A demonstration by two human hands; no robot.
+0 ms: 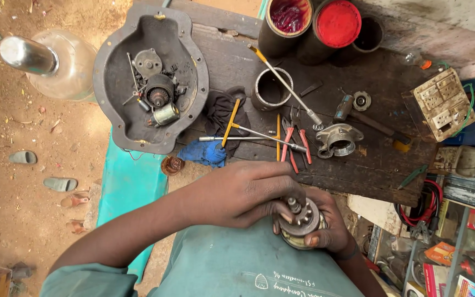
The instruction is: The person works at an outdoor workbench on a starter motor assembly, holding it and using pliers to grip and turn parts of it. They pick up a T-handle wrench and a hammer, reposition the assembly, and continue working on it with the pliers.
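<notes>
Both hands hold a round metal motor part (302,221) with a short shaft sticking up, close to my chest. My left hand (243,192) wraps over its top and left side, fingers curled by the shaft. My right hand (328,225) cups it from beneath and the right, thumb on the rim. Just beyond the hands, on the dark wooden bench (380,165), lie red-handled pliers (295,144), a yellow T-handle wrench (231,122) and a metal housing piece (337,140).
A grey dished cover (116,82) holding small motor parts sits at the bench's left. A metal ring (272,88), a long screwdriver (287,85), a hammer (366,118), red-stained tins (314,22) and a worn socket board (441,102) lie farther back. Dirt floor left; cluttered shelves right.
</notes>
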